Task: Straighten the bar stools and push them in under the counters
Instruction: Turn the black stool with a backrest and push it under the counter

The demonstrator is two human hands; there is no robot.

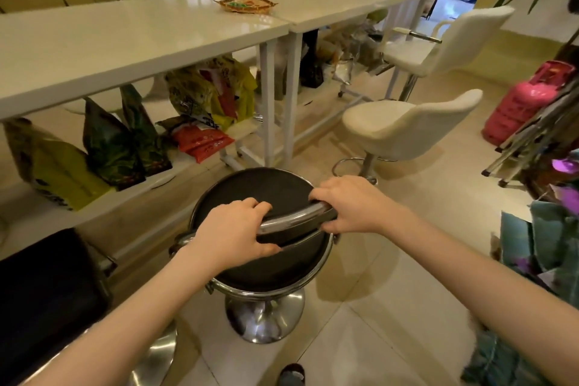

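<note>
I have both hands, left [233, 230] and right [347, 205], clamped around the round black chrome-railed stool [266, 194]. The long white counter [125, 41] lies straight ahead, beyond my fingers.

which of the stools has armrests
The far white stool nearest the doorway: an armrest bar juts from its side. The nearer white stool and the black stool gripped by both hands have none.

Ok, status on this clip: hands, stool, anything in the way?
Left hand and right hand both gripping chrome backrest rail of black stool. Stool short of counter, not under yet. Bags on low shelf ahead.
</note>
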